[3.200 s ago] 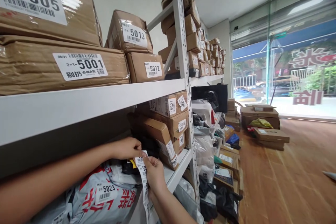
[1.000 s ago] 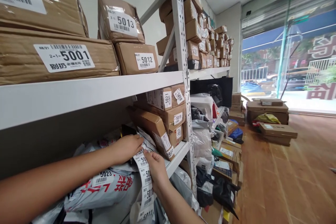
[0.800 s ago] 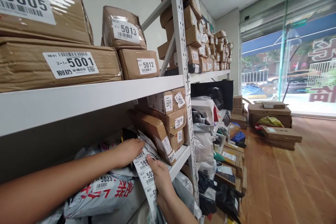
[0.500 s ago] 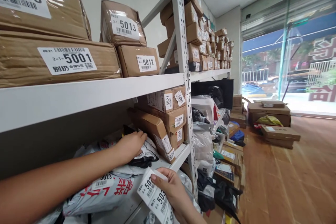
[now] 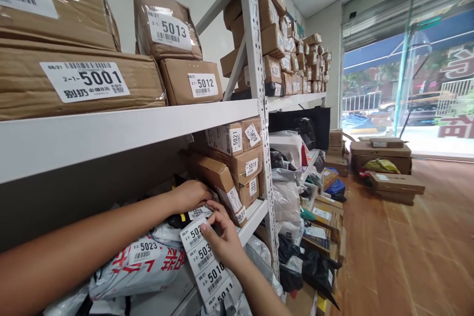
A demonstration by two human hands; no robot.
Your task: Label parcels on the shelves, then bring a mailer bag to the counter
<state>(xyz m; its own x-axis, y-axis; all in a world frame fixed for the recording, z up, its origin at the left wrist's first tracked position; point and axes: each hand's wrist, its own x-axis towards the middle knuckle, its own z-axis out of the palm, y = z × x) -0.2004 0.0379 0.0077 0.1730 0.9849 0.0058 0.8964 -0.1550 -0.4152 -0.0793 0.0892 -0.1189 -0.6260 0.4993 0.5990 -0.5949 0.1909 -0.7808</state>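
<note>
My left hand (image 5: pixel 192 194) reaches into the lower shelf and rests on a dark parcel (image 5: pixel 177 219) that bears a white label numbered 5028 (image 5: pixel 200 212). My right hand (image 5: pixel 221 237) pinches the top of a strip of white barcode labels (image 5: pixel 205 262) that hangs down in front of the shelf edge, its top label close to the parcel. A grey and red mail bag labelled 5023 (image 5: pixel 140 269) lies just left of the strip. Stacked brown boxes (image 5: pixel 237 168) with numbered labels stand right behind my left hand.
The white shelf board (image 5: pixel 122 131) above carries brown boxes labelled 5001 (image 5: pixel 81 84), 5012 (image 5: pixel 192 83) and 5013 (image 5: pixel 166 27). A perforated metal upright (image 5: pixel 257 108) stands right of my hands. More bags and boxes fill the racks beyond; several boxes (image 5: pixel 385 163) lie on the wooden floor near the glass front.
My right hand dropped away with the label strip, then came back up beside the dark parcel. A label numbered 5028 now shows on that parcel. My left hand stayed on the parcel.
</note>
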